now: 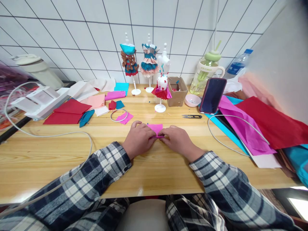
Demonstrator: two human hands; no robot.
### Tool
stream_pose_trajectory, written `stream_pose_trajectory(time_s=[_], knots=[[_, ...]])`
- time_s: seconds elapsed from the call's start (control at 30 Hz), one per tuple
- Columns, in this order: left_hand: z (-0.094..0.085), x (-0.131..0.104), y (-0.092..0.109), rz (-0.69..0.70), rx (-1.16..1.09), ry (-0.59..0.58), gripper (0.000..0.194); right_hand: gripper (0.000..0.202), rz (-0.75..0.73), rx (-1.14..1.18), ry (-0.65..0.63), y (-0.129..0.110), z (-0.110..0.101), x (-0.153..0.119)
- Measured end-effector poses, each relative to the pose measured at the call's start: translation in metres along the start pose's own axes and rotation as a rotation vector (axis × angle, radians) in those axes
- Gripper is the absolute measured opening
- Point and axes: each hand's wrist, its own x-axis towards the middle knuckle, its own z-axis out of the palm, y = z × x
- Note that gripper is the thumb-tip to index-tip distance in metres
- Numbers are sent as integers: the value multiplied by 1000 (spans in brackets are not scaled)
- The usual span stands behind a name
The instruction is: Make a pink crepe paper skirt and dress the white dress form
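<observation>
A small pink paper piece [156,128] lies on the wooden table between both hands, its near edge folded up into a narrow strip. My left hand [140,138] pinches the left end of that fold, with its index finger raised a little. At the right end, my right hand [179,141] pinches the same fold between thumb and fingers. Beyond the paper stands a small white mannequin [164,77] with a red and pink skirt. A metal ring [119,120] partly overlaps another pink scrap [125,118] to the left.
Two dressed mannequins [130,61] stand behind, near a cardboard box [177,93]. Small snips [192,116], a pink bowl [192,100] and a phone [213,95] are to the right. Coloured sheets [271,122] cover the far right; a white cable [90,138] crosses the left side.
</observation>
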Motion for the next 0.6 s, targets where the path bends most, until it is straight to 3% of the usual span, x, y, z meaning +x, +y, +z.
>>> stream_pose_trajectory(time_s=[0.17,0.37,0.6], knots=[[-3,-2,-3,-51,-54,-46,19,17,16,42,-36,4,0,0],[-5,-2,-5,-57,-45,-65,17,28,10,167,13,9,3,-2],[-2,-2,-7,-72,-92,-85,13,23,99,359,-45,15,7,0]])
